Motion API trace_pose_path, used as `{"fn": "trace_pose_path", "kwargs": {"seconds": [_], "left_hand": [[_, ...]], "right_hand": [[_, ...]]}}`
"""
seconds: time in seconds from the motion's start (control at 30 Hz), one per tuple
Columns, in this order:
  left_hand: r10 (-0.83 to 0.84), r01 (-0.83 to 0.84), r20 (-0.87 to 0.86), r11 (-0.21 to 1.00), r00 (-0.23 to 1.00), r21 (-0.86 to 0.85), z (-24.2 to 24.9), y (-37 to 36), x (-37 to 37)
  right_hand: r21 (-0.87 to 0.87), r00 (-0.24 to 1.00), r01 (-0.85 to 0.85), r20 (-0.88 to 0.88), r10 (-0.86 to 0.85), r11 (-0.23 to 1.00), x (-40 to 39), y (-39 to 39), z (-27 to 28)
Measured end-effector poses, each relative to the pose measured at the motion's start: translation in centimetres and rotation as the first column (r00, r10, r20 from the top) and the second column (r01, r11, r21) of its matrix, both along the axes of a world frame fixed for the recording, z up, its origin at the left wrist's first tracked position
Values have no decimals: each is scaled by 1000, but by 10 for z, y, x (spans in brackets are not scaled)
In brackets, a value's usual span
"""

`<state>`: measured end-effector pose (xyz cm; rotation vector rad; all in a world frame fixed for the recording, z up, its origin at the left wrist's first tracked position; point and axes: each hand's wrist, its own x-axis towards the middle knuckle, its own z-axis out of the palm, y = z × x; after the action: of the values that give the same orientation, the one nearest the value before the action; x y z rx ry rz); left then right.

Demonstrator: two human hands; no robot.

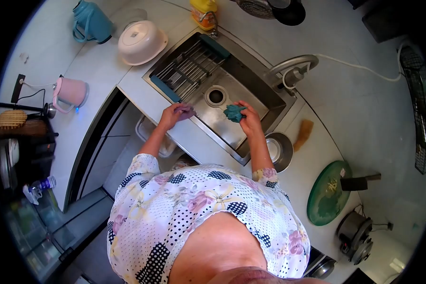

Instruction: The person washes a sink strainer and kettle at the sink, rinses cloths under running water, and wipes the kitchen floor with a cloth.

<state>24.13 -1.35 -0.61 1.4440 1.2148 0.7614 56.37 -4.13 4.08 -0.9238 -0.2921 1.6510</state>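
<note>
My left hand [169, 117] is closed on a purple cloth [186, 112] at the front edge of the sink. Over the basin, my right hand [250, 119] grips a bunched teal cloth [234, 113]. Below the hands lies the steel sink [232, 87] with its round drain [216, 96]. A drying rack with teal ends [215, 46] spans the sink's left part. The curved faucet [293, 60] rises at the back right of the basin.
Left of the sink stand an upturned pink basin [139, 43], a blue jug [92, 22] and a pink kettle [72, 92]. To the right are a metal bowl [283, 151], a brown loofah-like piece [303, 134], a green cutting board [327, 201], a cleaver [354, 183] and a cooker [352, 229].
</note>
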Motion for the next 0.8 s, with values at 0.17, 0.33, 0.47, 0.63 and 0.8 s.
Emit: {"fn": "trace_pose_path", "kwargs": {"seconds": [0.17,0.33,0.47,0.63,0.8], "left_hand": [[62,-61,5,995,998,-74,5,9,3],[-324,331,-94,941,941,69,88,19,52],[-506,573,-323,803,800,162,155,27,95],[-439,404,182,893,880,200,117,46,111],[-237,410,547,886,803,-218,80,43,122]], "right_hand": [[10,974,-57,221,53,998,0,-11,-4],[73,563,-394,807,178,916,-14,-6,28],[74,335,-573,930,150,816,-42,-2,60],[129,418,-375,907,43,918,-34,5,39],[109,695,-205,715,67,973,-27,8,53]]}}
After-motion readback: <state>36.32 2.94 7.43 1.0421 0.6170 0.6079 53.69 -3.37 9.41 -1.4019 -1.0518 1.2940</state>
